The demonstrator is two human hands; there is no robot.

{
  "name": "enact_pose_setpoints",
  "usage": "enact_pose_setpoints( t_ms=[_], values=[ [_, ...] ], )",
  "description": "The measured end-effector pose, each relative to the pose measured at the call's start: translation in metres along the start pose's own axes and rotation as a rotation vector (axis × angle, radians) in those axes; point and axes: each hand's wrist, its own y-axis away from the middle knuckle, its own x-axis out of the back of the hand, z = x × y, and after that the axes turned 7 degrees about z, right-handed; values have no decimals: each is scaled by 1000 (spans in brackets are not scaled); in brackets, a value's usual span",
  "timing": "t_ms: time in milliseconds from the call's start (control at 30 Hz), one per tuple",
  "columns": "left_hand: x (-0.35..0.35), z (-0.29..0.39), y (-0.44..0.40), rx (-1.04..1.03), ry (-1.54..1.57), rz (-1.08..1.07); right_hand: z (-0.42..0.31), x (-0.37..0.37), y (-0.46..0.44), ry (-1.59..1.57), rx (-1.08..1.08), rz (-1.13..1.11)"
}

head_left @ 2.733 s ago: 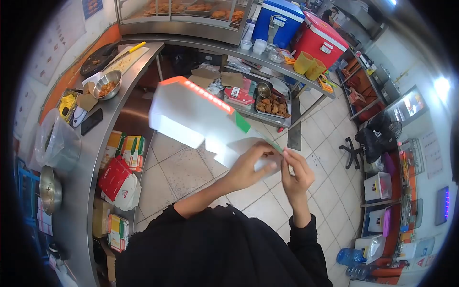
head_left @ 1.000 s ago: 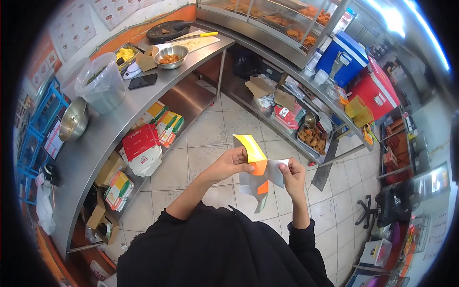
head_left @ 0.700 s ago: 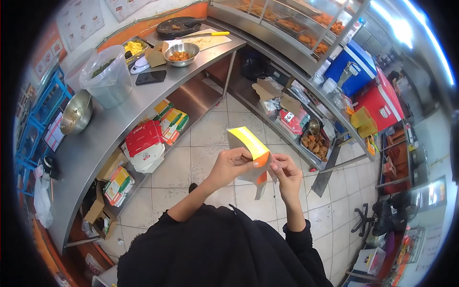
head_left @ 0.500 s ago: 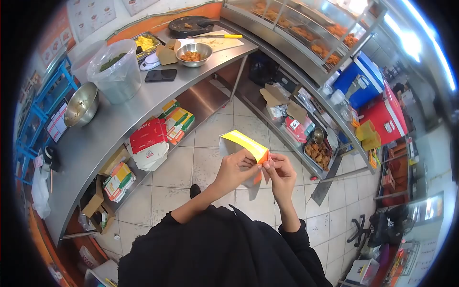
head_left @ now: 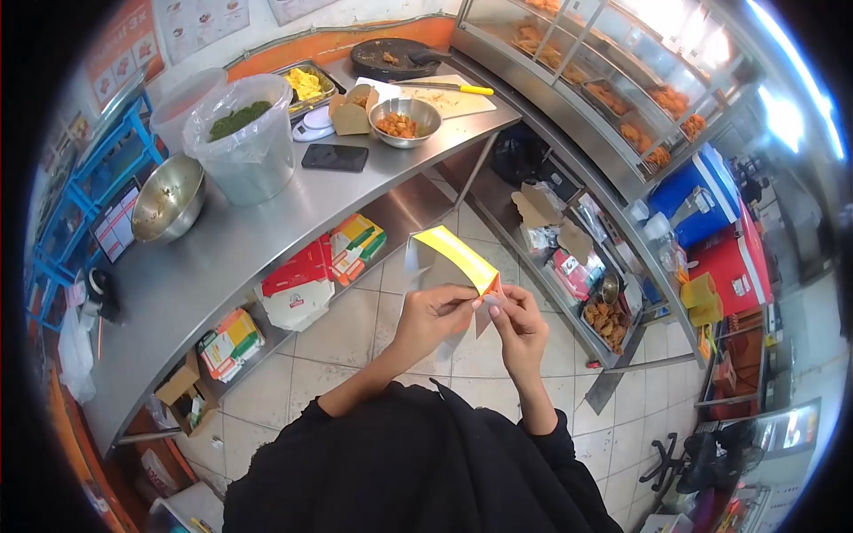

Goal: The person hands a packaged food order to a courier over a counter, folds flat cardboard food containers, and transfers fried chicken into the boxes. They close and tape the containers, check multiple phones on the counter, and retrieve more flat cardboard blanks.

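We hold the folding carton (head_left: 455,256) at the centre of view, our left hand (head_left: 428,325) and right hand (head_left: 522,334) side by side, both pinching its orange end; its long axis runs from there, at four o'clock, up to ten, yellow panel uppermost. Steel counter (head_left: 242,244) at ten, display case (head_left: 582,93) between one and two, tiled floor (head_left: 342,333) beneath

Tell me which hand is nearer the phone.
Left. In view, the left hand sits below and right of the phone; the right hand is farther right. Both hold the carton.
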Motion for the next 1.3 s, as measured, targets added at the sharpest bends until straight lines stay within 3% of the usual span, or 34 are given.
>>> enact_pose_setpoints(
  t_ms=[33,533,600,733,900,1000,1167,1233,1300],
  values=[
    [5,-1,-4,113,84,-30,0,-5,-3,-2,0,9],
    [-4,-32,-57,100,290,-259,6,7,-31,154,-39,-13],
    [-10,-36,-63,110,302,-256,4,11,-39,-172,-273,42],
    [-26,-38,-81,82,294,-223,24,24,-60,-244,-222,137],
    [-45,-43,-118,25,167,-234,28,46,-111,-250,-307,-89],
    [-65,-52,-143,0,119,-229,40,62,-138,-126,-181,-97],
    [-101,-61,-178,-110,-32,-331,43,101,-175,-97,-266,-172],
    [-113,-73,-190,32,184,-537,52,119,-187,-62,-294,-210],
    [-128,-78,-196,147,271,-537,74,134,-197,-303,-186,-410]
  ],
)
